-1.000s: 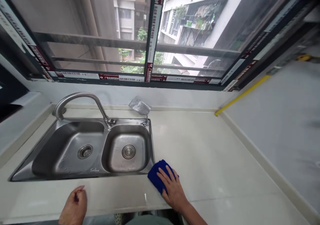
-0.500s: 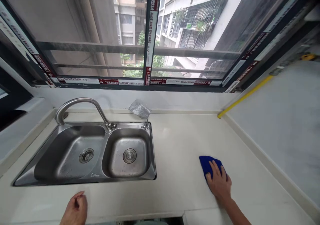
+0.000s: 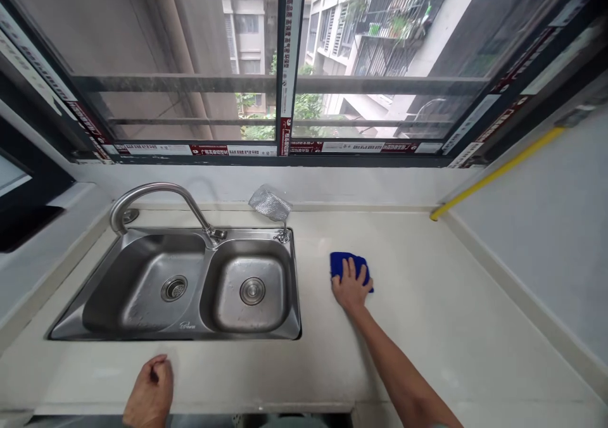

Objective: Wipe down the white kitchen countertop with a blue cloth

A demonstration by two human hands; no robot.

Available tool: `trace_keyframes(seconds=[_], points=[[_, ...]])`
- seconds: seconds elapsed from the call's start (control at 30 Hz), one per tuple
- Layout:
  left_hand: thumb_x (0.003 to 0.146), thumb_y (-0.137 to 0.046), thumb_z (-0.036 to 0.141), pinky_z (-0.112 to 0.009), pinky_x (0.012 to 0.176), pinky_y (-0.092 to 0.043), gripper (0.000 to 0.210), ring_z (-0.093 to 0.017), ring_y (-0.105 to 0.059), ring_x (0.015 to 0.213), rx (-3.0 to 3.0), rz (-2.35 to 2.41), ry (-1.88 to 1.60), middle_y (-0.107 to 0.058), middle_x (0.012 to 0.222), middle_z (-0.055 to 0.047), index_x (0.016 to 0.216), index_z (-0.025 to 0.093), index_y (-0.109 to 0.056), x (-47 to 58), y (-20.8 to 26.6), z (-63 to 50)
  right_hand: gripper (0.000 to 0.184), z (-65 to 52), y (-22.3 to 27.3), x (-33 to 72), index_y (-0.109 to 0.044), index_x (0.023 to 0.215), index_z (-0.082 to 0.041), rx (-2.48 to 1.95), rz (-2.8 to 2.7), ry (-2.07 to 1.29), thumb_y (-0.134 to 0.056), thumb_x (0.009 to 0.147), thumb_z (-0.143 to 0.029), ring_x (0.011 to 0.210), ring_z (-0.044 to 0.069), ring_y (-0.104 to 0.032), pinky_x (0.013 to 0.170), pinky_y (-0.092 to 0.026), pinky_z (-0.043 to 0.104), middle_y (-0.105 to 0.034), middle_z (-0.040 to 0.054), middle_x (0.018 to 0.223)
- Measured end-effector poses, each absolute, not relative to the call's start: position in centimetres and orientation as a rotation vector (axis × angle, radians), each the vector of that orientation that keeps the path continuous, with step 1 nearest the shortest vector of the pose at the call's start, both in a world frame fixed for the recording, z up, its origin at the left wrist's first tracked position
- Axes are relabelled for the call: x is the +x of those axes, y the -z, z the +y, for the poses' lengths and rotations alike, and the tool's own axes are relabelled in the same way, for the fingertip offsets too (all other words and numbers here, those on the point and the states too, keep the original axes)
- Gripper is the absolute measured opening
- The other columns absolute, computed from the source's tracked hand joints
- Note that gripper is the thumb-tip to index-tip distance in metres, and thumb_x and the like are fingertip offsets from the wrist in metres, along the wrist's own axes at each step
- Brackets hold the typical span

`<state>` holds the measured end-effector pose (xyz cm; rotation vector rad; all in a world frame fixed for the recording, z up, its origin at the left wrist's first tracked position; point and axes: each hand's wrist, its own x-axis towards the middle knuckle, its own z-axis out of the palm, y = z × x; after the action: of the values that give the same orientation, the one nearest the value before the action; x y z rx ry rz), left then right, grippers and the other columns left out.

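Note:
My right hand (image 3: 352,285) presses down on a blue cloth (image 3: 349,263) on the white countertop (image 3: 418,327), right of the sink. Its fingers spread over the cloth, whose far edge and corners show past them. Near the counter's front edge, below the sink's left bowl, is my left hand (image 3: 151,387). Its fingers are curled in a loose fist, and nothing shows in them.
A steel double-bowl sink (image 3: 190,330) is set into the counter on the left, with an arched faucet (image 3: 156,188) behind it. Silvery bubble wrap (image 3: 270,202) covers a fitting at the sink's back right corner. A yellow pipe (image 3: 498,171) runs along the right wall below the window.
My right hand has slid the blue cloth leftward and away from me, closer to the sink. The left hand stays curled near the front edge. The view has shifted slightly.

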<state>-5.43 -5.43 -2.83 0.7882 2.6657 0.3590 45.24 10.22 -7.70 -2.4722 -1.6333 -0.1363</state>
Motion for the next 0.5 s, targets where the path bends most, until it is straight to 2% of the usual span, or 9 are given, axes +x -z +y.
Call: trace_keyframes(seconds=[0.23, 0.5], points=[[0.088, -0.035, 0.054, -0.033, 0.06, -0.037, 0.043, -0.021, -0.05, 0.059, 0.82, 2.639, -0.388, -0.069, 0.094, -0.004, 0.109, 0.032, -0.066, -5.9, 3.1, -5.8, 0.067, 7.1, 6.9, 38.3, -0.038, 0.154, -0.024, -2.023, -2.079, 0.084, -0.047, 0.088, -0.027, 0.149, 0.038, -0.011, 0.116, -0.016, 0.062, -0.027, 0.0011, 0.163], [0.089, -0.032, 0.054, -0.032, 0.061, -0.039, 0.045, -0.023, -0.055, 0.065, 0.838, 2.596, -0.416, -0.07, 0.099, -0.004, 0.109, 0.031, -0.066, -5.4, 2.4, -5.9, 0.088, -3.0, 5.8, 40.5, -0.032, 0.156, -0.027, -1.462, -2.502, -0.065, -0.049, 0.071, -0.013, 0.15, 0.034, -0.011, 0.118, -0.017, 0.062, -0.026, -0.0024, 0.163]])
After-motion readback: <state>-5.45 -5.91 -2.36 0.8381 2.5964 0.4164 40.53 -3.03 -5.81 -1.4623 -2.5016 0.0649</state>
